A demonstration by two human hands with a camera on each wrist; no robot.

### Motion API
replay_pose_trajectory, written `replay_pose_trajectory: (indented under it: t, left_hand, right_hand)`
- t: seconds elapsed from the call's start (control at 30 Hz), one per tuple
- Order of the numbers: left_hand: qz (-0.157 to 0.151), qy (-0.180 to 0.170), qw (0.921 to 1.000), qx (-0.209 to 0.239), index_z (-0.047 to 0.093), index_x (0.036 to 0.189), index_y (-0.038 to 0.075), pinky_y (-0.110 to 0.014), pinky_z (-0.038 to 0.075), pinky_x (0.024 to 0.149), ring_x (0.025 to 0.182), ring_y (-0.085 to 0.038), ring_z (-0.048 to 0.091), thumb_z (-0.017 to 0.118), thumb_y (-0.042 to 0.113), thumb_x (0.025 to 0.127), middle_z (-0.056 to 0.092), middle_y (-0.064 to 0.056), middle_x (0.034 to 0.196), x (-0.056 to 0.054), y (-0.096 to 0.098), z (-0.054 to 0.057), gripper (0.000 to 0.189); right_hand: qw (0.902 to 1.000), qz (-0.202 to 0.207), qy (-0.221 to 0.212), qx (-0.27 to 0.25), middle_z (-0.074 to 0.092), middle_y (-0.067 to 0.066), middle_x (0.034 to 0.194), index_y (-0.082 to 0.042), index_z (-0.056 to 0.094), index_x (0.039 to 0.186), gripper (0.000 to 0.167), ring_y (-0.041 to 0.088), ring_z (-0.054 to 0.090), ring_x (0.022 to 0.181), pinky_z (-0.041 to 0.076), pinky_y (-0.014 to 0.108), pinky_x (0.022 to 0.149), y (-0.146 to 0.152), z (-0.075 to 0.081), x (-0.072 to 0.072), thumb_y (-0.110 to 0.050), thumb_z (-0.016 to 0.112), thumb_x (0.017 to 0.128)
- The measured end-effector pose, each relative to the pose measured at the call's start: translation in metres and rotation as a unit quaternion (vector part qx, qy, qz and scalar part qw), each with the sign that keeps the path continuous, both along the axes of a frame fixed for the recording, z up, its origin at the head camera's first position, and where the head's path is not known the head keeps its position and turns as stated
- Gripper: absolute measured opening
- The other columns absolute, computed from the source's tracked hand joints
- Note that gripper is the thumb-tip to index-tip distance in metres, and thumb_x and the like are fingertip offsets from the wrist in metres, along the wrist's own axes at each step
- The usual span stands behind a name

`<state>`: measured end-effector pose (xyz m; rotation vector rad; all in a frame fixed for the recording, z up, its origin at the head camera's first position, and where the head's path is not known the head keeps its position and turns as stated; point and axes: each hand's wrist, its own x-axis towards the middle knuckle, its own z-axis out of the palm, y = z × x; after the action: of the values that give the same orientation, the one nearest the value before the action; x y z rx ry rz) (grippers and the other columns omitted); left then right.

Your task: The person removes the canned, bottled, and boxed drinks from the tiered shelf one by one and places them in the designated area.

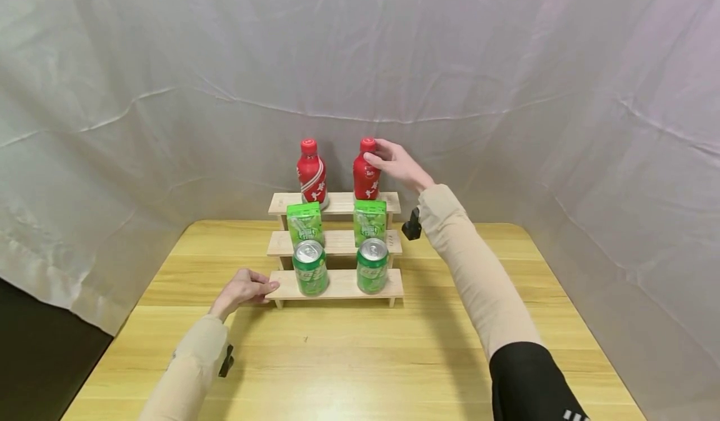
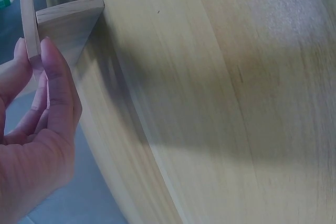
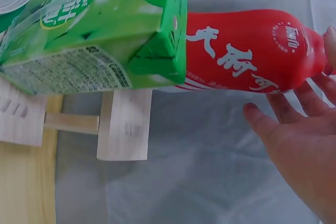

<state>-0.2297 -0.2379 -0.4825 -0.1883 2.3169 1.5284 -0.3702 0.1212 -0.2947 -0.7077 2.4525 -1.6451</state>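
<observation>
A three-tier wooden display stand (image 1: 343, 285) stands on the table. My left hand (image 1: 243, 291) pinches the left end of its lowest board (image 2: 30, 19) between thumb and fingers. Two red bottles stand upright on the top tier, a left bottle (image 1: 312, 174) and a right bottle (image 1: 366, 177). My right hand (image 1: 398, 163) is at the neck of the right bottle, its fingers loosely spread. In the right wrist view some fingers pass behind the red bottle (image 3: 236, 51), while the thumb looks apart from it.
Two green drink cartons, left (image 1: 305, 222) and right (image 1: 369, 221), stand on the middle tier. Two green cans, left (image 1: 311, 271) and right (image 1: 372, 268), stand on the lowest. A grey curtain (image 1: 360, 52) hangs behind the wooden table (image 1: 337, 371).
</observation>
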Motion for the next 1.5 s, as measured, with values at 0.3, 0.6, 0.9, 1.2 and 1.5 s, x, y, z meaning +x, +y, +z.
replay_pose_trajectory:
  t: [0.3,0.6,0.9,1.2,1.5]
  left_hand:
    - [-0.001,0.004,1.0000,0.005,0.053,0.122,-0.022,-0.020,0.063,0.064,0.064,-0.007,0.064,0.069,0.011,0.095,0.064,-0.007,0.087,0.001,0.002,0.000,0.046]
    - [0.000,0.001,1.0000,-0.001,0.055,0.119,-0.021,-0.020,0.063,0.064,0.064,-0.007,0.064,0.069,0.011,0.095,0.064,-0.005,0.084,0.001,0.004,0.002,0.042]
    - [0.003,0.001,1.0000,0.005,0.055,0.118,-0.022,-0.019,0.063,0.064,0.065,-0.006,0.064,0.068,0.009,0.096,0.063,-0.004,0.083,0.000,0.003,0.001,0.040]
    - [0.003,0.000,0.9999,0.014,0.052,0.121,-0.023,-0.021,0.064,0.066,0.065,-0.008,0.064,0.068,0.008,0.096,0.062,-0.007,0.088,0.000,0.004,0.000,0.044]
    - [0.001,0.004,0.9998,0.022,0.052,0.119,-0.023,-0.020,0.063,0.064,0.065,-0.007,0.063,0.068,0.007,0.096,0.061,-0.006,0.085,-0.001,0.005,-0.002,0.041]
  right_hand:
    - [0.9998,-0.018,-0.004,-0.011,0.053,0.024,0.144,0.002,0.043,0.146,0.047,0.034,0.052,0.132,0.043,0.046,0.120,-0.008,0.001,0.002,-0.014,0.055,0.104]
    - [0.9982,-0.056,0.020,-0.013,0.056,0.025,0.141,0.004,0.047,0.144,0.045,0.036,0.055,0.131,0.048,0.046,0.116,-0.005,0.002,0.005,-0.010,0.056,0.103]
    - [0.9957,-0.074,0.049,-0.028,0.057,0.028,0.138,0.008,0.049,0.140,0.042,0.038,0.056,0.131,0.049,0.046,0.114,0.020,0.011,0.011,-0.009,0.057,0.102]
    - [0.9916,-0.112,0.065,0.004,0.056,0.028,0.140,0.007,0.049,0.140,0.043,0.039,0.055,0.132,0.050,0.040,0.111,0.070,0.009,0.017,-0.013,0.056,0.103]
    - [0.9840,-0.162,0.061,0.041,0.056,0.028,0.140,0.006,0.049,0.141,0.045,0.020,0.060,0.118,0.048,0.012,0.091,0.128,-0.008,0.029,-0.019,0.057,0.104]
